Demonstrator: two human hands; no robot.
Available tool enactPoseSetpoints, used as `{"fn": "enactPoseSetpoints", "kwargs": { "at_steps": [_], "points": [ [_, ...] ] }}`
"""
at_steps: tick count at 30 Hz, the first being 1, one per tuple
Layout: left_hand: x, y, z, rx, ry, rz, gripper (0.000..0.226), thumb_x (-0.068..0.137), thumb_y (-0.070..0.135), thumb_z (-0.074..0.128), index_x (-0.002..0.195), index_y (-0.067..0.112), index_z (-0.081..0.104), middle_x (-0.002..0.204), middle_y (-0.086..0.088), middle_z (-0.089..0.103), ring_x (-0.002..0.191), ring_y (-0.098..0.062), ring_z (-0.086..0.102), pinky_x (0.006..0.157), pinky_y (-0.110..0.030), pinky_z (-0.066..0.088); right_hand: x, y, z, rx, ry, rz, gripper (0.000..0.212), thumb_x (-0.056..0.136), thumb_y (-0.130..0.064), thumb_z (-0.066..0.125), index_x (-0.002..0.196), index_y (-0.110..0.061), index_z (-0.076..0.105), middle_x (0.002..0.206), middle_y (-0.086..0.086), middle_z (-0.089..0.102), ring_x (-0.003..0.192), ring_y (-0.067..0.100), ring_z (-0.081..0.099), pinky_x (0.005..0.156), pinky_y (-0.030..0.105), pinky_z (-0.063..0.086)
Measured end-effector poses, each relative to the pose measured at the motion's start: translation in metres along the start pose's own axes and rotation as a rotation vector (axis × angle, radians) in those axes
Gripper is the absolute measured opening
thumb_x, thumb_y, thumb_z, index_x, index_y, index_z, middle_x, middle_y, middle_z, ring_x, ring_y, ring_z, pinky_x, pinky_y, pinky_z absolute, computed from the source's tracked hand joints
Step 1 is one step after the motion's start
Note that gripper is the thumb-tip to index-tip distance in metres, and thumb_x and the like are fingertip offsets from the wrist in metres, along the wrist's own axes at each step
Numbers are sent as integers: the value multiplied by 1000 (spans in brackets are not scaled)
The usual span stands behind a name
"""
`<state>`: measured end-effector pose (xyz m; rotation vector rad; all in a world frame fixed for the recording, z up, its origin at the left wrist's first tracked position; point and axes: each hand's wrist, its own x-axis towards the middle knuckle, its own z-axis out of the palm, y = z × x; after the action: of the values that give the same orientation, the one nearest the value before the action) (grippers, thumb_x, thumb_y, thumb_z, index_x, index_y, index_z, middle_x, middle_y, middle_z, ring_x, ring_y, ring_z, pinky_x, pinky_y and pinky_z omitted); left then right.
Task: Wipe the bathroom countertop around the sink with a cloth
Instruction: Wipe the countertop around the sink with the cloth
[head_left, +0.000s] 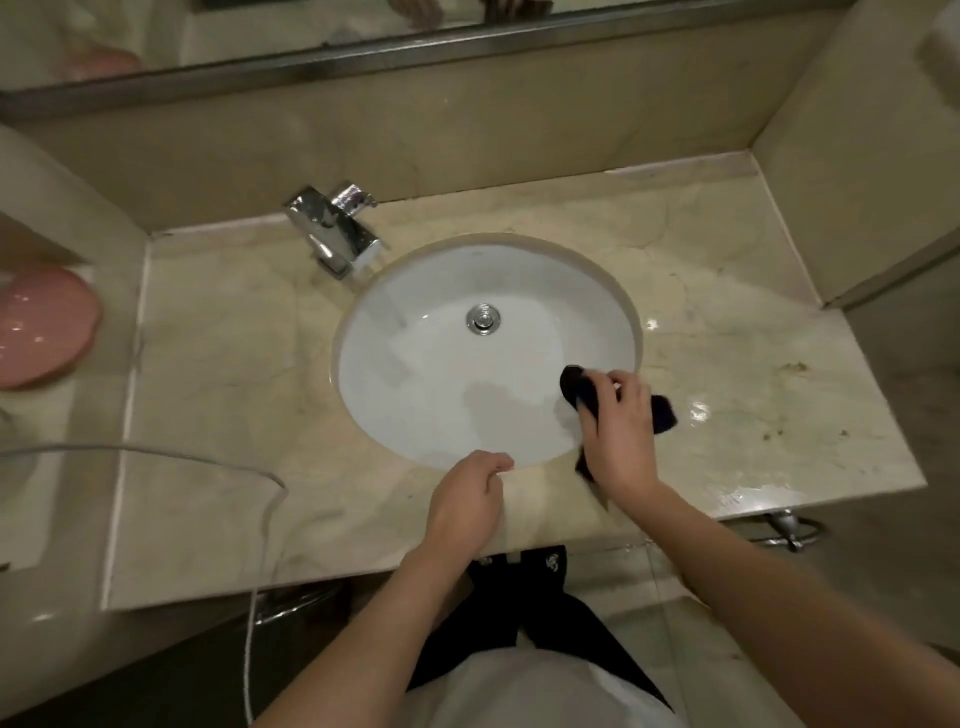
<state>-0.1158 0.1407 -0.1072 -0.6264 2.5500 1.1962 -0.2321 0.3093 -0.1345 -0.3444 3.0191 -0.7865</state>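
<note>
A beige marble countertop (218, 364) surrounds a white oval sink (441, 374) with a chrome drain in its bowl. My right hand (621, 431) grips a dark cloth (577, 387) at the sink's front right rim, where the bowl meets the counter. One end of the cloth pokes out over the bowl, another end shows to the right of my hand. My left hand (467, 501) rests on the sink's front edge with its fingers curled over the rim, holding no object.
A chrome faucet (337, 228) stands at the sink's back left. A pink basin (44, 327) sits left of the counter. A white cable (208, 462) runs across the front left counter and down. Wet patches shine on the right counter. A mirror lines the back wall.
</note>
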Motion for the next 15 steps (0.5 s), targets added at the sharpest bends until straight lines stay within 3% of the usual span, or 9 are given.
{"fn": "enactPoseSetpoints", "kwargs": {
  "at_steps": [2,5,9,11,15],
  "points": [
    [-18,-12,5,-4,220,-12,44,91,1,42,124,16,66,132,5,60,124,-10,51,110,-20,34,-37,-18,6,77,-30,-247,42,87,-21,60,129,-20,56,118,13,55,100,32,51,90,44,46],
    [-47,-29,10,-80,462,-226,44,94,-4,44,130,12,63,140,-3,52,133,-15,45,118,-30,31,-104,-43,47,65,-243,-547,58,68,-20,77,123,-26,58,120,7,56,95,27,53,76,37,46],
    [-67,-41,2,-84,430,-295,43,94,-3,45,130,16,62,139,4,51,133,-11,44,116,-31,33,-90,-40,64,-5,-294,-764,59,68,-20,75,124,-26,58,122,4,56,97,26,48,76,36,34],
    [-68,-43,-2,-78,398,-286,43,93,-3,45,129,14,61,137,3,53,131,-15,48,114,-31,36,-63,-42,61,-8,-266,-639,53,69,-17,76,120,-24,63,118,7,58,95,30,53,78,40,41],
    [-67,-38,-11,-145,381,-386,48,100,8,41,148,11,42,151,3,38,136,-16,43,116,-32,34,-19,-52,54,19,-212,-166,37,84,-11,69,121,-13,64,119,16,54,101,37,52,86,48,48]
  ]
}}
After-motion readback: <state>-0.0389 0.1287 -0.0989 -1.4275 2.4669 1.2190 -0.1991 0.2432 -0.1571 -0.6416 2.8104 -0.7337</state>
